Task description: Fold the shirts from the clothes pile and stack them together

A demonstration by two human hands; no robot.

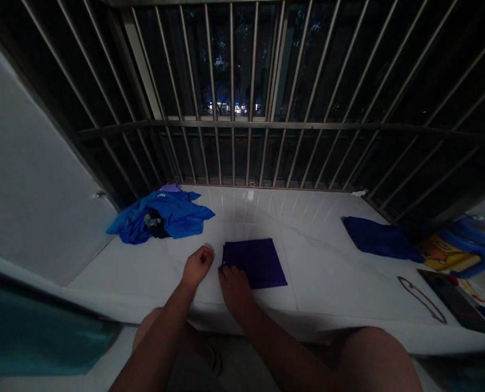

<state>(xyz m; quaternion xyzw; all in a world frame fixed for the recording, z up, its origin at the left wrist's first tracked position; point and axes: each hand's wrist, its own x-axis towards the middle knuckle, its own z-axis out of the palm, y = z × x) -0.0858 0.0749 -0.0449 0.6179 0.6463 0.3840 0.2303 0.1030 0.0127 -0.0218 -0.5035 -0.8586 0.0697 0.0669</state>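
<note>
A folded dark purple cloth (256, 261) lies flat on the white tiled ledge (319, 256). My right hand (233, 284) rests at the cloth's near left corner, its fingers curled onto the edge. My left hand (197, 265) sits just left of the cloth, fingers curled in a loose fist, apparently with nothing in it.
A heap of blue clothes (160, 218) lies at the back left. A dark blue cloth (376, 237) lies at the right, with a yellow printed item (446, 253), a dark tablet (454, 299) and a thin cord (422, 296) beyond. Metal window bars (234, 120) close the far side.
</note>
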